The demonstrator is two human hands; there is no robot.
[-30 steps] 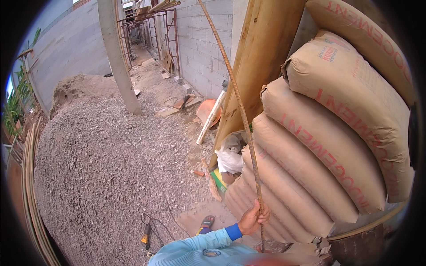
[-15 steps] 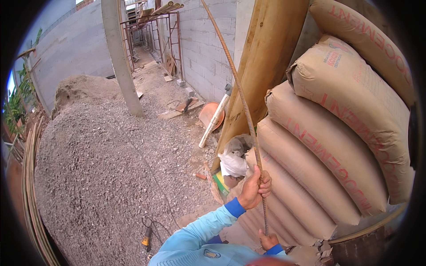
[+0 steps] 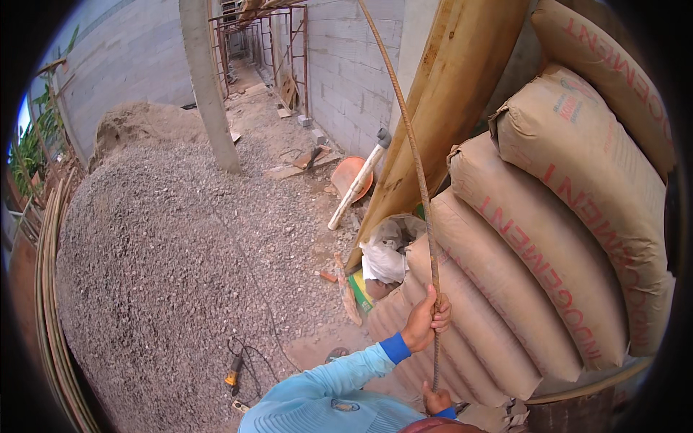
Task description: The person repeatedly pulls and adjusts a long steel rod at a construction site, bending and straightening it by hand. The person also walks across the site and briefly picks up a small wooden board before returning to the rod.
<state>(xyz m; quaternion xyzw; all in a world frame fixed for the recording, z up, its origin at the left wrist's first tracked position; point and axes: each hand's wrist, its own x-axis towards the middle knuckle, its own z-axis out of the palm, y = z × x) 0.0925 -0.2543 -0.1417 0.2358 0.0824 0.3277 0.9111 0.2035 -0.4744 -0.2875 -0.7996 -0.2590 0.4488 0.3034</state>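
Note:
A long, rusty, ribbed steel reinforcing bar (image 3: 413, 151) rises from low in the view and leans toward the top edge. My left hand (image 3: 426, 319) wraps around it beside the stacked paper cement sacks (image 3: 505, 249). Lower down, near the bottom edge, my right hand (image 3: 437, 400) is closed on the same bar, with part of that hand and its arm cut from sight. The bar's upper end is out of the picture. It passes in front of the sacks and a yellowish wooden board (image 3: 447, 108).
A big gravel heap (image 3: 166, 252) spreads on the left, with a yellow-and-black power tool (image 3: 233, 374) and its cord on it. A concrete post (image 3: 206, 86) stands beyond. An orange bucket (image 3: 352, 179) and a white pipe (image 3: 357, 184) lie by the block wall. Scaffolding (image 3: 296, 58) stands farther back.
The whole view has shifted slightly, so most things sit a little farther right. Both hands remain closed on the bar, which appears somewhat lower against the sacks.

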